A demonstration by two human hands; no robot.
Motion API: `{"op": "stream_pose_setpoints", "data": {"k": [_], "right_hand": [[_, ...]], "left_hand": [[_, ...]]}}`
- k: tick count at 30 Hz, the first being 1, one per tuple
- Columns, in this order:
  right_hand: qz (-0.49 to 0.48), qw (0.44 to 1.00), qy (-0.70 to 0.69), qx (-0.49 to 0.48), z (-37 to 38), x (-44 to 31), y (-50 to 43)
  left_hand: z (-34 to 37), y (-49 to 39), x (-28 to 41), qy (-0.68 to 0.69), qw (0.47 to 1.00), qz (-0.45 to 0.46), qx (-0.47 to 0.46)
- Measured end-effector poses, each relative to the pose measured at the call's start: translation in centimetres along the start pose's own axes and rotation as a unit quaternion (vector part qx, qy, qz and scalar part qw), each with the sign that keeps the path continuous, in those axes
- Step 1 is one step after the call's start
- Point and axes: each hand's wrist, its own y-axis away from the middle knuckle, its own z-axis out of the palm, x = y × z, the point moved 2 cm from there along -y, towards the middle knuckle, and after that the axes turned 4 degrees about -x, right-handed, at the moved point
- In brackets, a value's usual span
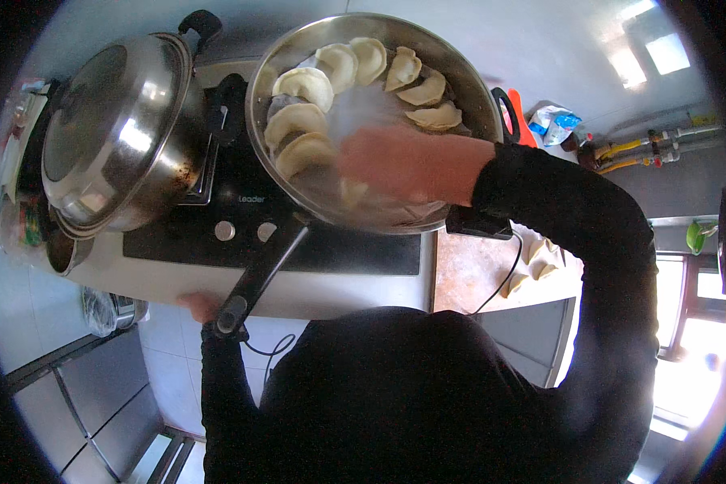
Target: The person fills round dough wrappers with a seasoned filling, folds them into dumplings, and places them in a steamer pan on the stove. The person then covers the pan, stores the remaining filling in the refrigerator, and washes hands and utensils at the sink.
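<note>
A wide round steel pan (260,85) stands on the black gas hob, with several pale crescent dumplings (305,88) laid in a ring in it. Steam blurs its middle. My right hand (399,160) reaches in from the right, over the lower part of the pan; its fingers are blurred, and a dumpling (354,190) lies just below them. Whether they hold anything does not show. My left hand (199,307) is at the counter's front edge, beside the dark device strapped near that wrist, and its grip is partly hidden.
A lidded steel pot (118,139) stands left of the pan. More dumplings (541,260) lie on a floured board (472,266) at the right, with a black cable across it. Yellow gas pipes (626,154) run along the wall. The hob (339,257) has knobs in front.
</note>
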Motion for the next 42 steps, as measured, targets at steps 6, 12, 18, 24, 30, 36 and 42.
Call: {"op": "stream_pose_setpoints", "data": {"k": [6,12,18,24,30,36,42], "right_hand": [[0.031,0.995,-0.059,-0.069,2.1,0.2,-2.2],[0.113,0.970,-0.105,-0.186,1.7,-0.3,-3.1],[0.030,0.990,-0.127,-0.056,0.7,-1.3,-3.4],[0.134,0.984,-0.089,0.079,-9.2,-4.0,4.6],[0.451,0.815,-0.182,0.316,-9.4,-7.9,19.9],[0.772,0.634,-0.044,-0.013,6.4,-11.2,35.8],[0.811,0.570,-0.109,0.073,16.2,-15.6,37.8]], "left_hand": [[0.9,-0.7,-0.2,0.182,0.982,-0.039,-0.027],[10.0,-4.6,2.3,0.445,0.887,-0.124,-0.005],[19.7,-10.5,5.7,0.761,0.594,-0.204,0.164],[13.3,-6.0,3.2,0.519,0.841,-0.137,0.072],[8.4,-3.8,0.6,0.354,0.932,-0.066,0.040],[7.8,-5.1,-0.9,0.289,0.956,0.002,0.054],[8.5,-5.2,-1.6,0.254,0.965,0.030,0.050]]}}
